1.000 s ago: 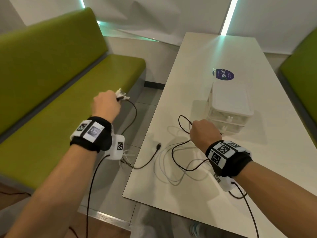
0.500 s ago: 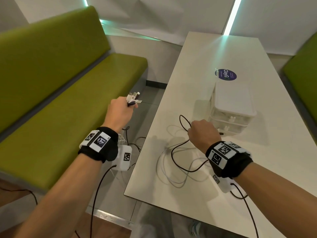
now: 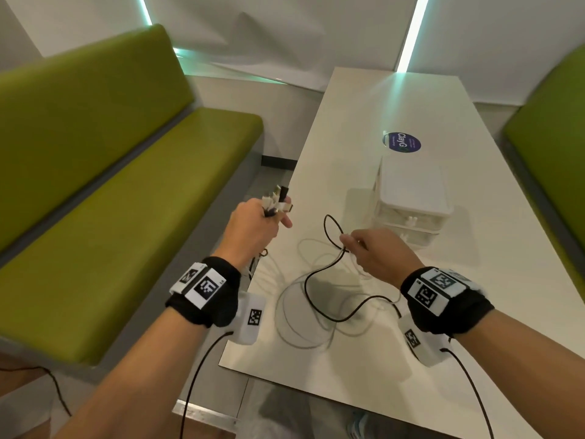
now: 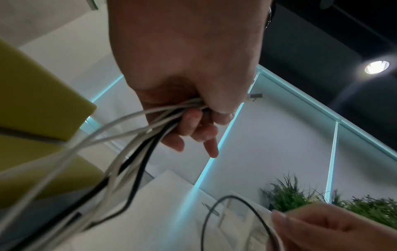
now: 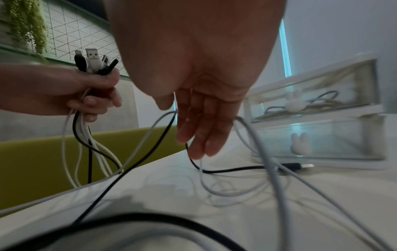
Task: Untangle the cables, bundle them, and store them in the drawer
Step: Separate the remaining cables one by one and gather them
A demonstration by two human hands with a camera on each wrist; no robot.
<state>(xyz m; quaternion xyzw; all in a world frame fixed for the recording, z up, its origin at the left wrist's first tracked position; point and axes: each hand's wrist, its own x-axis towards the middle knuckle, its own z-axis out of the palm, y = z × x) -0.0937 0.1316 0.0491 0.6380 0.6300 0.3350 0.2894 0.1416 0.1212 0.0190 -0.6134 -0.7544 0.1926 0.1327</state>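
My left hand is held up beside the table's left edge and grips several black and white cable plug ends in a fist. The plugs stick up above the fist, and the cords hang down from it to the table. My right hand hovers over the table with straight fingers. A black cable and white cables pass across those fingers and lie in loose loops below. The clear two-drawer unit stands just beyond, both drawers shut, with a cable in the upper drawer.
The white table has its near-left corner beneath my left wrist. A green bench runs along the left and another along the right. A blue sticker lies beyond the drawers. A black plug rests before the lower drawer.
My left hand has carried the plug ends rightward to the table's edge, drawing the hanging cords in. My right hand's fingers have straightened from a fist.
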